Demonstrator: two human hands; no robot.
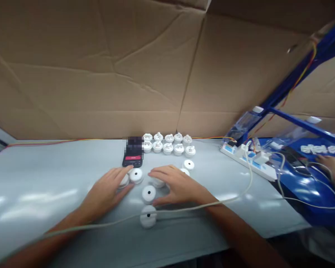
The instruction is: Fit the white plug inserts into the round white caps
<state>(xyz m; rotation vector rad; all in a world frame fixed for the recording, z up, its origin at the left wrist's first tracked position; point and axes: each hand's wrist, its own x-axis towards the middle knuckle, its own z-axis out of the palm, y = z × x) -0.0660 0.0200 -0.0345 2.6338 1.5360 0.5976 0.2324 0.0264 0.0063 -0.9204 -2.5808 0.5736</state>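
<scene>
My left hand [107, 190] lies flat on the grey table [44, 186], fingers stretched out over a white round disc [136, 175] and another half hidden under it. My right hand [177, 184] rests flat too, its fingertips on a white disc [158, 182]. Two more discs with a black centre hole, one [149, 193] between my hands and one [148, 217] nearer me, lie loose. Neither hand grips anything.
Two rows of white capped pieces [169, 143] stand at the back. A black phone [133, 158] lies beside them. A white cable [184, 210] crosses my arms to a power strip [248, 160]. Another person's hand [333, 167] is at the right, by a blue frame [304, 124]. A cardboard wall [128, 74] stands behind.
</scene>
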